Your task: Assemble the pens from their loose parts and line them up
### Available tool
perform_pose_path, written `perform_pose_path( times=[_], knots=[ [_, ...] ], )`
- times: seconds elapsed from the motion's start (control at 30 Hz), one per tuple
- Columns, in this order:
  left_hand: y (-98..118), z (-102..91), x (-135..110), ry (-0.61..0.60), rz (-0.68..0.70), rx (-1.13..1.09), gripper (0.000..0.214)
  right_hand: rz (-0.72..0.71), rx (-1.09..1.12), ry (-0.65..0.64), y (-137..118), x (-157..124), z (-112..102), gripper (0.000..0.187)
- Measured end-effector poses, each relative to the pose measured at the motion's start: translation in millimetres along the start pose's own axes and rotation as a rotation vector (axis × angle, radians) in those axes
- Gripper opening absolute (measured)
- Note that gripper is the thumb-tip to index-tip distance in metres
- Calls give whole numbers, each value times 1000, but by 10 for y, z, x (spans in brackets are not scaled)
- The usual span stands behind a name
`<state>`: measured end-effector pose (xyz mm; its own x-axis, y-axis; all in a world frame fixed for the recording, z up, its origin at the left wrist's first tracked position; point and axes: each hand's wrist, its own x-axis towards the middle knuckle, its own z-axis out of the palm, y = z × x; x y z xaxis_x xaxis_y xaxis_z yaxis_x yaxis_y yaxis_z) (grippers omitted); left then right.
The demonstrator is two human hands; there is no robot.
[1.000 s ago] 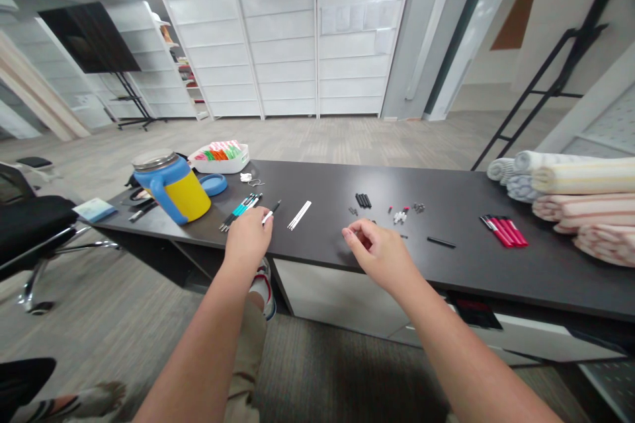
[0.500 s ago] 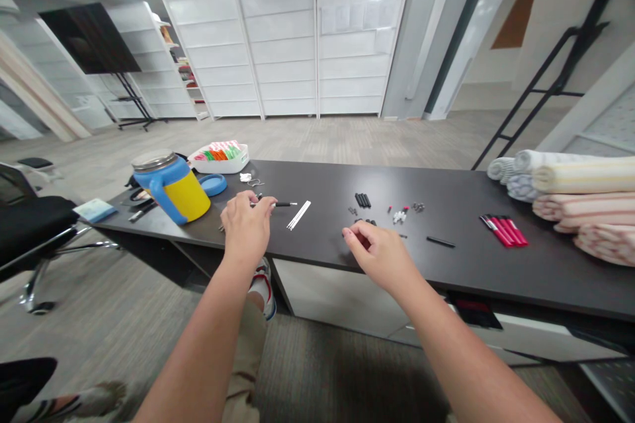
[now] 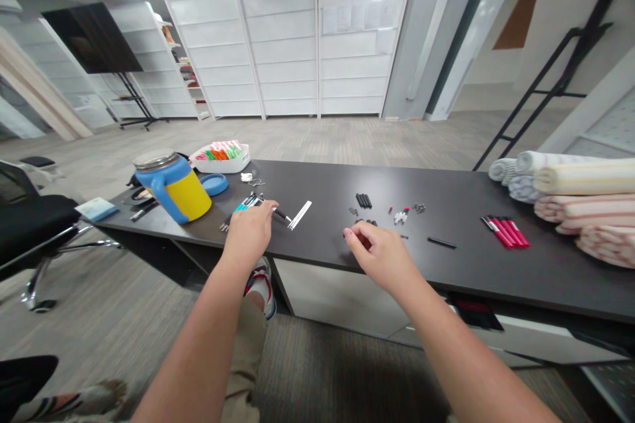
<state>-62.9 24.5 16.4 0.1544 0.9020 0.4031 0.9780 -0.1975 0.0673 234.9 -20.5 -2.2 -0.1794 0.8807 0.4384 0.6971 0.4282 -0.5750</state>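
Tilted down from level, the black-ended pen (image 3: pixel 282 215) is gripped by the left hand (image 3: pixel 251 226), beside seemingly complete teal pens (image 3: pixel 243 203); white rods (image 3: pixel 300 215) to its right and black grips (image 3: pixel 364 201) beyond the curled right hand (image 3: pixel 378 248), its hold unclear, look unassembled.

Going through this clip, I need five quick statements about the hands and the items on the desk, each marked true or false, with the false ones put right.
1. The left hand holds a slim dark piece. True.
2. Thin white sticks lie between the left hand and the right hand. True.
3. Nothing lies to the right of the right hand. False: pinkish-red tubes lie there, near rolled cloths.
4. A blue lid lies beside the blue-and-yellow mug. True.
5. The mug stands between the two hands. False: it stands to the left of the left hand.
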Motion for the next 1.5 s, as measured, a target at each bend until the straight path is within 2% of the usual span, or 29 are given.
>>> perform_pose_path(
  times=[0.17, 0.37, 0.5, 0.57, 0.7, 0.77, 0.93, 1.23, 1.3, 1.37, 1.43, 1.5],
  knots=[
    [-66, 104, 5, 25, 39, -159, 34, 2, 3, -5, -3, -2, 2, 36],
    [-27, 115, 2, -46, 73, -106, 38, -21, 6, -29, -13, -34, 25, 37],
    [2, 89, -6, -29, 76, -100, 37, -30, 4, -45, -24, -35, 24, 35],
    [-4, 48, -10, -2, 16, -53, 37, -26, 2, -53, -26, -30, 20, 35],
    [-100, -52, -41, 88, -261, 189, 39, -18, -1, -67, -19, -27, 17, 36],
    [-179, -77, -66, 77, -313, 252, 35, -16, -1, -71, -14, -28, 20, 36],
    [-312, -68, -75, 22, -262, 245, 31, -7, -2, -82, -9, -24, 25, 37],
    [-298, -27, -37, -71, -186, 204, 29, -27, 0, -79, -30, -36, 16, 37],
    [-321, -34, -40, 8, -200, 158, 27, -27, -4, -76, -28, -32, 18, 37],
    [-317, -56, -31, 166, -207, 38, 25, -24, -4, -73, -29, -26, 18, 37],
    [-237, -71, -13, 327, -223, -188, 23, -22, -4, -76, -30, -23, 16, 37],
    [-44, -53, 0, 399, -299, -524, 25, -16, 7, -79, -25, -24, 11, 36]
  ],
)
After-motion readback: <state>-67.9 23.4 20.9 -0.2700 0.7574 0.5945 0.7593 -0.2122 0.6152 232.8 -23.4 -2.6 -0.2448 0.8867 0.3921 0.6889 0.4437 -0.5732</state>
